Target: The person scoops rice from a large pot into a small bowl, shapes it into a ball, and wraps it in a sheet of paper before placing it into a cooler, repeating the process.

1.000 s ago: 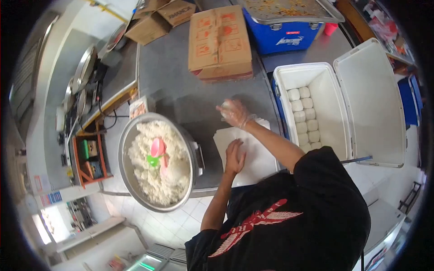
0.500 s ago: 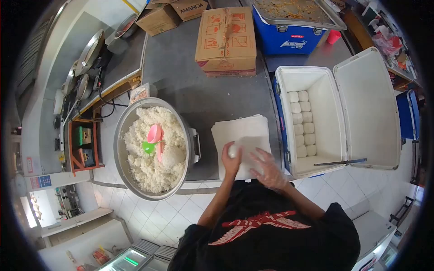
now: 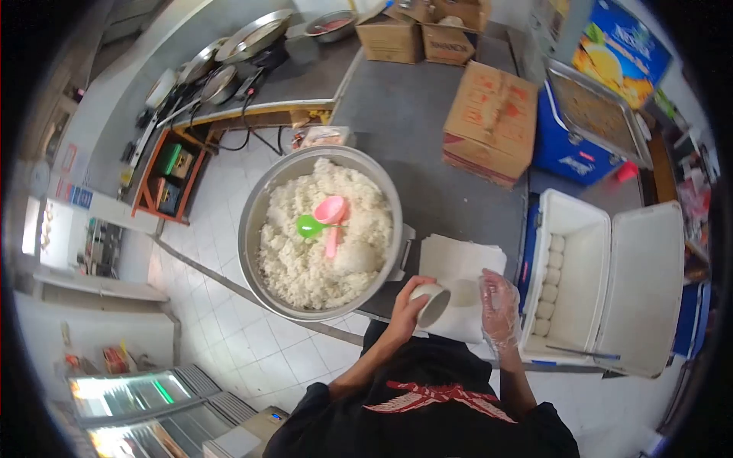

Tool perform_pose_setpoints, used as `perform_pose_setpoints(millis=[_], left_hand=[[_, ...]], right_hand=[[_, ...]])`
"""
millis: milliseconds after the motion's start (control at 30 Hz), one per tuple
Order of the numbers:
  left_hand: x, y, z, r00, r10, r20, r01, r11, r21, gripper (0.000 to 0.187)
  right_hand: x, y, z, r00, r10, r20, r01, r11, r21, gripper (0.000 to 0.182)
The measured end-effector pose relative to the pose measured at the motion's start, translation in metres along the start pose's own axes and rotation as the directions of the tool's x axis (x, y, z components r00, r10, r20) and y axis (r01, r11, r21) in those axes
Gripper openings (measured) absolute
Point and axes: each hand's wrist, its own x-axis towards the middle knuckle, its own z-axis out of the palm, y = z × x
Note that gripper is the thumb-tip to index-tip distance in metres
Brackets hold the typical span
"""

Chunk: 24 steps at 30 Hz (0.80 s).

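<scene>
My left hand [image 3: 406, 314] is closed around a small white cup [image 3: 435, 305], tilted so its mouth faces right. It is held over the near left part of a stack of white paper sheets [image 3: 466, 256]. My right hand [image 3: 500, 309], in a clear plastic glove, is open with fingers extended at the right edge of the stack, apart from the cup. To the left stands a large metal pot [image 3: 254, 294] full of cooked white rice [image 3: 305, 271]. A pink scoop [image 3: 330, 208] and a green spoon [image 3: 309, 226] lie on the rice.
An open white-lined cooler [image 3: 576, 305] on the right holds several white wrapped bundles [image 3: 548, 293]; its lid [image 3: 645, 290] is swung right. Farther back are a cardboard box [image 3: 489, 122] and a blue cooler [image 3: 569, 149] with a tray on top. Pans [image 3: 256, 34] sit at the far left.
The view has turned and shifted left. My left hand has tipped the cup so its mouth shows. My right hand has moved away from it, its fingers now closer together.
</scene>
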Motion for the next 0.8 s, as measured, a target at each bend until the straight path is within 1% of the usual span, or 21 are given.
perform_pose_setpoints(millis=[67, 100, 200, 233, 267, 300, 333, 367, 400, 433, 467, 533, 567, 633, 733, 800], left_hand=[[-0.025, 0.039, -0.017, 0.998, 0.064, 0.024, -0.060, 0.990, -0.125, 0.052], [-0.035, 0.052, -0.032, 0.997, 0.083, 0.010, -0.080, 0.985, -0.155, 0.059], [-0.062, 0.104, -0.080, 0.979, 0.197, -0.052, -0.204, 0.941, -0.268, 0.063], [-0.070, 0.115, -0.104, 0.971, 0.215, -0.105, -0.236, 0.935, -0.263, 0.068], [-0.077, 0.128, -0.128, 0.949, 0.271, -0.158, -0.302, 0.926, -0.228, 0.068], [-0.085, 0.142, -0.150, 0.923, 0.324, -0.207, -0.363, 0.912, -0.190, 0.068], [-0.092, 0.154, -0.172, 0.891, 0.376, -0.256, -0.421, 0.894, -0.153, 0.068], [-0.098, 0.164, -0.198, 0.848, 0.437, -0.299, -0.483, 0.870, -0.100, 0.068], [-0.107, 0.178, -0.220, 0.820, 0.433, -0.373, -0.501, 0.859, -0.104, 0.070], [-0.113, 0.188, -0.243, 0.783, 0.444, -0.436, -0.530, 0.843, -0.092, 0.067], [-0.120, 0.197, -0.267, 0.742, 0.451, -0.497, -0.553, 0.830, -0.072, 0.065], [-0.129, 0.198, -0.317, 0.681, 0.447, -0.580, -0.601, 0.794, -0.093, 0.057], [-0.131, 0.197, -0.340, 0.651, 0.425, -0.629, -0.599, 0.796, -0.083, 0.051], [-0.132, 0.188, -0.382, 0.622, 0.340, -0.705, -0.576, 0.809, -0.118, 0.049], [-0.121, 0.168, -0.428, 0.604, 0.190, -0.774, -0.524, 0.827, -0.206, 0.046], [-0.107, 0.155, -0.448, 0.589, 0.093, -0.802, -0.486, 0.834, -0.260, 0.045]], right_hand=[[0.028, -0.050, 0.025, 0.992, -0.011, 0.129, 0.003, 0.998, 0.063, 0.021], [0.040, -0.064, 0.047, 0.982, -0.142, 0.123, 0.131, 0.987, 0.090, 0.017], [0.080, -0.127, 0.123, 0.880, -0.418, 0.227, 0.415, 0.908, 0.061, 0.019], [0.094, -0.141, 0.155, 0.823, -0.456, 0.338, 0.459, 0.885, 0.079, 0.022], [0.107, -0.146, 0.196, 0.756, -0.486, 0.439, 0.496, 0.863, 0.100, 0.025], [0.115, -0.135, 0.248, 0.720, -0.564, 0.405, 0.604, 0.796, 0.034, 0.025], [0.122, -0.121, 0.298, 0.668, -0.639, 0.382, 0.702, 0.711, -0.036, 0.030], [0.130, -0.118, 0.335, 0.736, -0.500, 0.456, 0.632, 0.750, -0.198, 0.029], [0.136, -0.117, 0.366, 0.792, -0.347, 0.501, 0.557, 0.748, -0.361, 0.029], [0.141, -0.120, 0.387, 0.837, -0.187, 0.514, 0.477, 0.709, -0.519, 0.028], [0.143, -0.122, 0.399, 0.831, -0.188, 0.524, 0.498, 0.672, -0.548, 0.025], [0.145, -0.121, 0.410, 0.820, -0.185, 0.542, 0.531, 0.600, -0.598, 0.023], [0.146, -0.120, 0.409, 0.777, -0.223, 0.589, 0.607, 0.511, -0.608, 0.022], [0.154, -0.122, 0.405, 0.673, -0.281, 0.684, 0.738, 0.305, -0.602, 0.022], [0.160, -0.155, 0.402, 0.616, -0.193, 0.764, 0.777, 0.311, -0.548, 0.023], [0.155, -0.178, 0.405, 0.555, -0.179, 0.812, 0.815, 0.311, -0.489, 0.025]])
